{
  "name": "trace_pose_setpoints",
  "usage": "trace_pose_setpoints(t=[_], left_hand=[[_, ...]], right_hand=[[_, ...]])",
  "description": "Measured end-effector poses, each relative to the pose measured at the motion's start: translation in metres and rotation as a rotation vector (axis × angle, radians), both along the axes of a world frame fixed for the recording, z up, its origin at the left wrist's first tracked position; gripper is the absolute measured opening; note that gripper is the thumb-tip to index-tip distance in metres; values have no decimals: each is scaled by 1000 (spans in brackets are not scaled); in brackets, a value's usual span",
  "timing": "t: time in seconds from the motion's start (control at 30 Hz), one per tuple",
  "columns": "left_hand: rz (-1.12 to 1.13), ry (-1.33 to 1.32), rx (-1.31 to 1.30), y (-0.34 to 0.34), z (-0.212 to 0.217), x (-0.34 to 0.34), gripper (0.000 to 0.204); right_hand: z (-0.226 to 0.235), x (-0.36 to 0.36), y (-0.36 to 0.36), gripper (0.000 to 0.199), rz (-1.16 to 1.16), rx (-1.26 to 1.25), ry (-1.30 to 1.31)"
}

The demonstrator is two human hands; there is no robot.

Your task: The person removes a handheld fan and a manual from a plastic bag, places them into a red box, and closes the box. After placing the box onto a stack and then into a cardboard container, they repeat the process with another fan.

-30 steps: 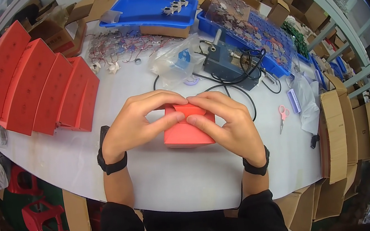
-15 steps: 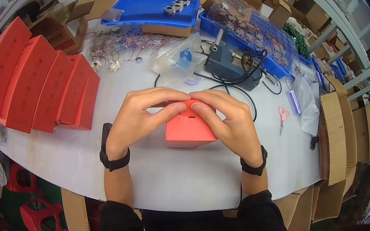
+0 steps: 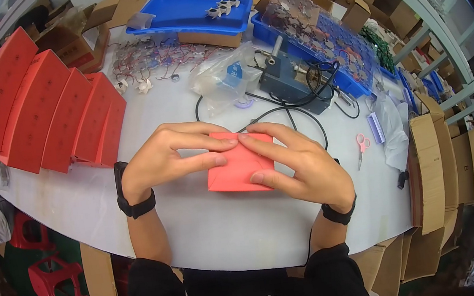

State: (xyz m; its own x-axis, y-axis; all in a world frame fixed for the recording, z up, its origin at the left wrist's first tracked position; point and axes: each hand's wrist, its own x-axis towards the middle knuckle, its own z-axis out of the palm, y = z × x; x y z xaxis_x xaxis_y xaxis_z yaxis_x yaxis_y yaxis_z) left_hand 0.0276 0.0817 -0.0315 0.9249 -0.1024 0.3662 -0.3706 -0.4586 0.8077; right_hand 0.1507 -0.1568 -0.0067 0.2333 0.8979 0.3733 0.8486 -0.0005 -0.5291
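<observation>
A small red cardboard box (image 3: pixel 237 174) sits on the white table in front of me, its top turned up toward me. My left hand (image 3: pixel 158 161) grips it from the left, with fingertips on the far part of the top and the thumb on the left side. From the right, my right hand (image 3: pixel 305 166) holds the same box. Its index fingertip presses near the middle of the top, beside the left fingertips, and its thumb rests close to the near right edge. The fingers cover part of the far edge.
Stacked red boxes (image 3: pixel 40 111) stand at the left. Behind my hands lie a clear plastic bag (image 3: pixel 222 84), a dark blue machine (image 3: pixel 294 83) with black cables, and a blue tray (image 3: pixel 187 20). Pink-handled scissors (image 3: pixel 361 146) lie at right. Wired parts (image 3: pixel 148 61) cover the back left.
My hands have moved apart from the far edge, and the right thumb has come down to the near right edge. The box's top now looks flatter, without the slot seen before.
</observation>
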Motion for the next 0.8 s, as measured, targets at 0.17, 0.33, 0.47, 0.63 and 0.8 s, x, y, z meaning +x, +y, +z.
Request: trace_pose_setpoints(t=[0.17,0.33,0.47,0.63,0.8], left_hand=[[2,69,-37,3,-1,-1,29],[5,95,-35,-1,2,-1,29],[0,80,-30,0,3,-7,32],[4,-68,187,-12,15,-12,41],[40,-78,373,-35,22,-13,52]], right_hand=[[1,3,-6,50,-6,8,127],[6,-3,-13,48,-105,-102,20],[9,-4,-15,46,-67,-53,31],[11,-4,-22,52,-47,-55,47],[5,14,-23,55,27,-6,-10]])
